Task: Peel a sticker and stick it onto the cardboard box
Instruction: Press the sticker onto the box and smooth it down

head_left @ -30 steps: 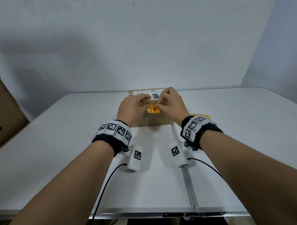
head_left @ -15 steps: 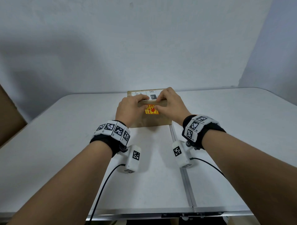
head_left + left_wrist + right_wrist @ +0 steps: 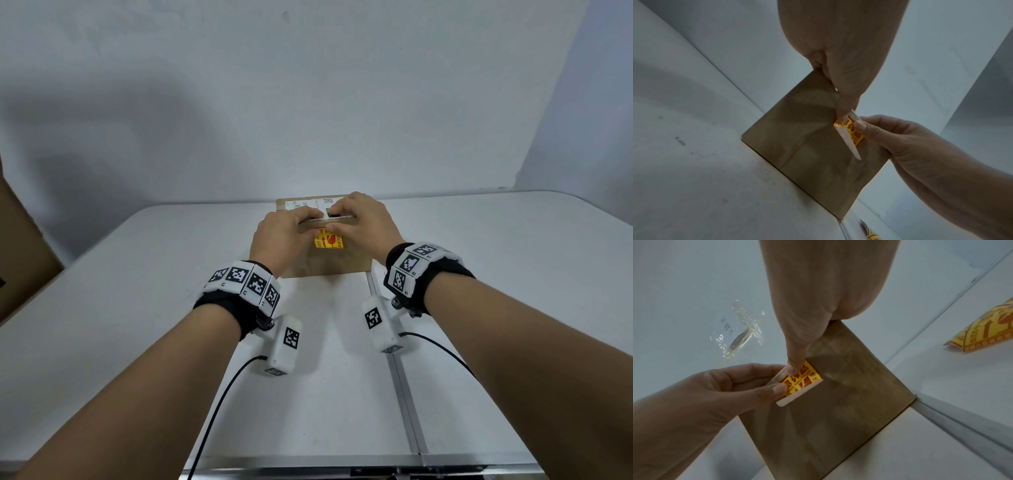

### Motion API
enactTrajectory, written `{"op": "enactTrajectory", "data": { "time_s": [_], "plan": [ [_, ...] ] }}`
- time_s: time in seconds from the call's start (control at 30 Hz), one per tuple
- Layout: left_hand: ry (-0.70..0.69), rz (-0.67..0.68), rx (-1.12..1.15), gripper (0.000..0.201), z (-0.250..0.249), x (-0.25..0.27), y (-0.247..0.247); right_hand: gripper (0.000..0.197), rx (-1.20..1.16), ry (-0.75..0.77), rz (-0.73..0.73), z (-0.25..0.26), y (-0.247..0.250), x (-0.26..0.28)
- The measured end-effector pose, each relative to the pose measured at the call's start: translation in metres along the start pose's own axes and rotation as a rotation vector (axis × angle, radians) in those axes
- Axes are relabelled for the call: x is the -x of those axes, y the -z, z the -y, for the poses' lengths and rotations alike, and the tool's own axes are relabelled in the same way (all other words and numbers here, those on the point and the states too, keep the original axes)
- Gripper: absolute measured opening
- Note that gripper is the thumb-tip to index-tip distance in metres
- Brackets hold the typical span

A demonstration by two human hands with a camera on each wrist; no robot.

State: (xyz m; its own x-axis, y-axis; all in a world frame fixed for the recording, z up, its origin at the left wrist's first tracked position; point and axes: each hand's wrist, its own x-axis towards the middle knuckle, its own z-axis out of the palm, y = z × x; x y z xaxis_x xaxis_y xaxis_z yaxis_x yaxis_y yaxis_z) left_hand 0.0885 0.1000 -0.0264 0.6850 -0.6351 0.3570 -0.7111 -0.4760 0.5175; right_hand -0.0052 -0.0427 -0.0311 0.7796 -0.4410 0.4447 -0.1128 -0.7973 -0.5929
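The brown cardboard box stands at the far middle of the white table. A yellow and red sticker lies high on its front face. My left hand and right hand both grip the box's top front edge, fingers on top and thumbs on the sticker. The left thumb holds the sticker's left edge and the right thumb its right. A white strip along the sticker's lower edge stands off the box face.
A curled sheet of yellow stickers lies on the table to the right of the box. A metal seam runs down the table. A large brown cardboard piece stands at the far left. Crumpled clear tape sticks to the pale surface behind.
Both hands stay at the box's top front edge with the sticker under the thumbs. The right hand's fingers have settled flatter onto the box top.
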Motion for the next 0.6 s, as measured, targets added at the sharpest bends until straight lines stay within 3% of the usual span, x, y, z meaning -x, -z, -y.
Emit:
{"op": "enactTrajectory", "data": {
  "time_s": [0.2,0.6],
  "plan": [
    [-0.009,0.004,-0.025,0.031,0.000,-0.001,0.002,0.030,-0.078,0.014,0.034,-0.004,0.008,0.003],
    [0.022,0.051,0.051,0.032,-0.003,-0.009,0.007,0.033,0.003,0.054,0.106,-0.004,0.017,0.005]
  ]
}}
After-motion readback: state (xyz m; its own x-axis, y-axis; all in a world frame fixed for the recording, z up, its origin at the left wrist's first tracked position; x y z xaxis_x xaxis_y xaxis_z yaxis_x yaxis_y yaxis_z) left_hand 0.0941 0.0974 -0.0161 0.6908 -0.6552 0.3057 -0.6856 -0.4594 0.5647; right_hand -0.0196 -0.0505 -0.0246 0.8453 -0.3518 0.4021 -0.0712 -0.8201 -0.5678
